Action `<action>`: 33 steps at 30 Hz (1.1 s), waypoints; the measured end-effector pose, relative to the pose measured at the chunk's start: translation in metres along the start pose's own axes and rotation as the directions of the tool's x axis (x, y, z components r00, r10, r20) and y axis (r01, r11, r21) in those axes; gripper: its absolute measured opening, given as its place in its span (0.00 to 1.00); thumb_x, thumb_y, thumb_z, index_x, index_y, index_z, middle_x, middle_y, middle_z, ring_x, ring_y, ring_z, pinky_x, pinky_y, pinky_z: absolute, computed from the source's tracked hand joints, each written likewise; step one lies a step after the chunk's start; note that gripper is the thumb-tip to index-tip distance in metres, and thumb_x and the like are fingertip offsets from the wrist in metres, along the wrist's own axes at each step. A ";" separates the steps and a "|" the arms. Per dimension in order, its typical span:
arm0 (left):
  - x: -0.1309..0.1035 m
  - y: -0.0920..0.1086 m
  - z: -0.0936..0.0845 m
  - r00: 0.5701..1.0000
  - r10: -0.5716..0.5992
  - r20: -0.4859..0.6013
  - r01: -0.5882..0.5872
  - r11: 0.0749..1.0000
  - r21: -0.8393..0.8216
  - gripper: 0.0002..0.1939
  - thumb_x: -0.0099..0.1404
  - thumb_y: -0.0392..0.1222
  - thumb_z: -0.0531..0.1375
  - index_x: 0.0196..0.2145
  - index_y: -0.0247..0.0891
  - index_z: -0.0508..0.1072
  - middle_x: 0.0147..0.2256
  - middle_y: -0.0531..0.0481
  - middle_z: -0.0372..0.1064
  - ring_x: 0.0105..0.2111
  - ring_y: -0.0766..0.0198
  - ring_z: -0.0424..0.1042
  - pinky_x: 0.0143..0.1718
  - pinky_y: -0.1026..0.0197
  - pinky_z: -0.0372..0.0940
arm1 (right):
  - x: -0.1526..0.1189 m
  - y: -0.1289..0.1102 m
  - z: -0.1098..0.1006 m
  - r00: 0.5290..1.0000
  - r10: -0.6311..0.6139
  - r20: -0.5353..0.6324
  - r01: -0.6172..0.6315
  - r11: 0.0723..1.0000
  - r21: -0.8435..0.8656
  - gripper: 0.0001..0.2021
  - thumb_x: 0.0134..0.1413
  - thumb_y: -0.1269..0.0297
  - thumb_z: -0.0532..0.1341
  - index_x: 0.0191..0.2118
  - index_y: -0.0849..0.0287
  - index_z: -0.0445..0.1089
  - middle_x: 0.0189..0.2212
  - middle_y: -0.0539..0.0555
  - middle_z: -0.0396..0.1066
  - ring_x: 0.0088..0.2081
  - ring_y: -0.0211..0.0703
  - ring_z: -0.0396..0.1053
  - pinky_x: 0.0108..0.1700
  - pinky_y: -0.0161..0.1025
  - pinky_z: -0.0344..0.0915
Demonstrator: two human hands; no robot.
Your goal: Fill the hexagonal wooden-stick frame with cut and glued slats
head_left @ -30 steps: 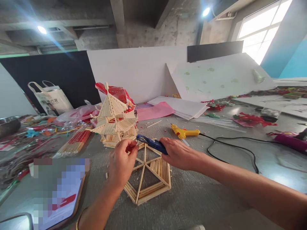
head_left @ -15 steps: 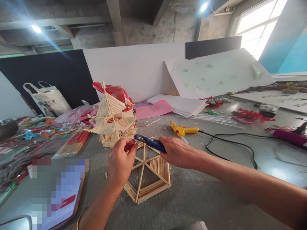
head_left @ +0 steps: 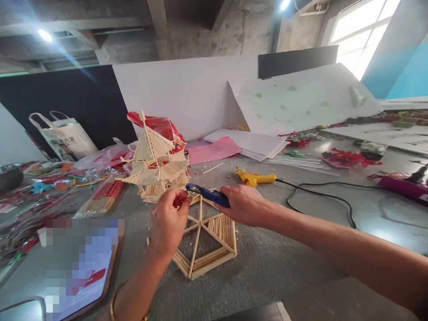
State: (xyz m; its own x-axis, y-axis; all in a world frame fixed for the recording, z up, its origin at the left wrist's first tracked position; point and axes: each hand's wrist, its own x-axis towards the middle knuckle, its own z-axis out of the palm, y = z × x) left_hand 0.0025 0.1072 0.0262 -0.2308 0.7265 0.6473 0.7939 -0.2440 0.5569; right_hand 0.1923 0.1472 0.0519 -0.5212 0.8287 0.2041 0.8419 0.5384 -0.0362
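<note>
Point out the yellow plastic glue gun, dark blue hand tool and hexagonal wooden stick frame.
Yellow plastic glue gun (head_left: 254, 179): head view, middle of its body.
Dark blue hand tool (head_left: 211, 195): head view, on its handle.
Hexagonal wooden stick frame (head_left: 200, 222): head view, hub where spokes meet.

Can't make out if the left hand's (head_left: 169, 218) grip has anything tiny in it. It also blocks part of the hexagonal stick frame (head_left: 200, 221). The right hand (head_left: 242, 204) hides the blue pliers' (head_left: 207, 195) handle ends, and the tablet (head_left: 93, 274) is pixelated.
</note>
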 end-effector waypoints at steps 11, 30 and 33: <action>0.007 -0.001 0.009 0.988 -0.128 0.081 0.115 0.983 0.144 0.04 0.54 0.40 0.60 0.28 0.37 0.71 0.27 0.50 0.73 0.30 0.61 0.71 0.35 0.61 0.61 | 0.028 0.005 0.005 0.994 -0.012 0.107 0.025 0.992 -0.121 0.19 0.52 0.52 0.51 0.36 0.61 0.71 0.27 0.61 0.71 0.29 0.49 0.70 0.26 0.38 0.58; 0.015 0.000 0.005 0.970 -0.229 0.077 0.222 0.971 0.090 0.08 0.53 0.43 0.58 0.30 0.37 0.73 0.27 0.49 0.73 0.28 0.61 0.71 0.33 0.59 0.62 | 0.039 0.004 -0.017 0.995 -0.050 0.090 0.059 0.993 -0.099 0.28 0.47 0.37 0.49 0.32 0.58 0.72 0.25 0.56 0.70 0.25 0.42 0.65 0.22 0.35 0.49; 0.023 0.001 0.006 0.966 -0.247 0.077 0.240 0.966 0.099 0.08 0.52 0.44 0.60 0.29 0.37 0.73 0.26 0.49 0.73 0.28 0.60 0.71 0.33 0.59 0.62 | 0.043 0.007 -0.009 0.997 -0.024 0.070 0.028 0.998 -0.051 0.27 0.47 0.40 0.52 0.32 0.60 0.72 0.24 0.57 0.69 0.24 0.42 0.64 0.22 0.35 0.50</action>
State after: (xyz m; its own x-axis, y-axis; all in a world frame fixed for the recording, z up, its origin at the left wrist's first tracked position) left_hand 0.0017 0.1279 0.0387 -0.3758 0.8117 0.4470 0.7674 0.0021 0.6412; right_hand 0.1769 0.1850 0.0696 -0.5498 0.8242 0.1359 0.8332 0.5526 0.0199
